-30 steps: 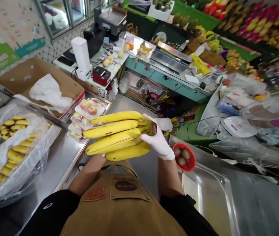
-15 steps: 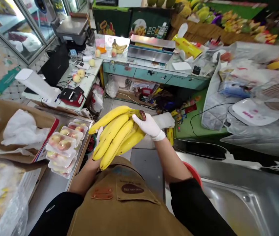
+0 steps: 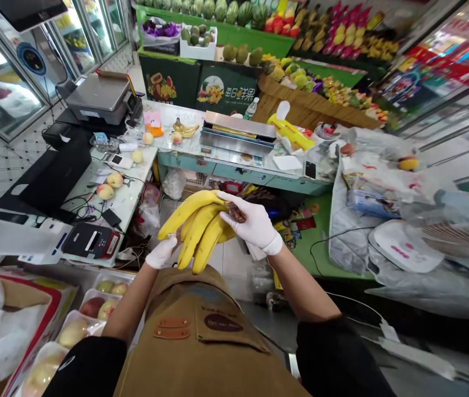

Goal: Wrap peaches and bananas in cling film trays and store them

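1. Bananas (image 3: 198,231), one yellow bunch, are held up just ahead of the apron (image 3: 201,361), tips slanting down, with floor (image 3: 225,267) showing below.
2. The right hand (image 3: 255,223), white-gloved, is closed around the stalk (image 3: 236,213), thumb and fingers on either side of it.
3. The left hand (image 3: 162,252), gloved too, is by the tip of the outermost banana. Its fingers go behind the fruit, so from here I can't tell how far they're open or whether they grip.
4. To my eye the stalk bears most of the weight; a weak neck there could tear and drop a banana onto the floor.
5. A hard squeeze could bruise the skins, and a smooth glove might slip.
6. Plastic trays (image 3: 95,327) of round red and yellow fruit sit near the left sleeve (image 3: 85,364); a stray elbow could knock them.
7. Beside them, a cardboard box (image 3: 54,300) holds crumpled white wrapping.
8. Farther back, a white box (image 3: 195,52) holds green fruit, next to a dark basket (image 3: 164,48) of purple-wrapped pieces.
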Motion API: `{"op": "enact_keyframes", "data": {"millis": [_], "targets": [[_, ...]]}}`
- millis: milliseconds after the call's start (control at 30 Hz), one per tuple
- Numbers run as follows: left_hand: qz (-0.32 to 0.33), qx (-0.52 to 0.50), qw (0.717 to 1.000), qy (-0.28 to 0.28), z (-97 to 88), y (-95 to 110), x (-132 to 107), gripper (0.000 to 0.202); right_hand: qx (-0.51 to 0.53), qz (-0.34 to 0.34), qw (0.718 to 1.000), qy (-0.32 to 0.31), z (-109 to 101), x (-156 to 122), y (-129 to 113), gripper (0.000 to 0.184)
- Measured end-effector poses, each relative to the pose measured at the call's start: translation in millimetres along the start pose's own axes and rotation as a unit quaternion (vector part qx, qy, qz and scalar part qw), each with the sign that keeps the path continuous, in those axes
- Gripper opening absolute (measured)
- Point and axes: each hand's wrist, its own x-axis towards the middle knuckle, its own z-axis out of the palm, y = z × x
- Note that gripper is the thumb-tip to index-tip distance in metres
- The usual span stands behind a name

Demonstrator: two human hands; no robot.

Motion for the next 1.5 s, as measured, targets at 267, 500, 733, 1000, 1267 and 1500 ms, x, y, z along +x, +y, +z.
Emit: {"op": "enact_keyframes", "data": {"millis": [267,500,733,1000,1267,1500], "targets": [[0.06,0.066,0.99,0.112,-17.1,13.0,132.6,0.093,-0.06,-0.005,0.998,0.007,22.1,106.2,112.6,0.05],[0.024,0.127,0.985,0.111,-5.6,63.8,354.5,0.073,-0.055,-0.033,0.997,0.036,22.2,202.9,245.3,0.048],[-0.003,0.381,0.85,0.364,-22.2,119.9,557.6,0.104,-0.064,-0.045,0.994,0.08,-16.4,296.1,344.7,0.049],[-0.054,0.578,0.761,0.289,-58.1,112.3,622.8,0.099,-0.019,-0.006,0.999,0.041,-11.5,351.2,394.0,0.057],[-0.015,0.551,0.799,0.241,-111.0,148.3,699.6,0.092,-0.026,0.028,0.999,0.034,11.8,386.2,380.2,0.056],[0.02,0.556,0.824,0.108,-124.3,204.0,773.5,0.118,-0.027,0.03,0.999,0.015,35.0,415.2,357.8,0.065]]}}
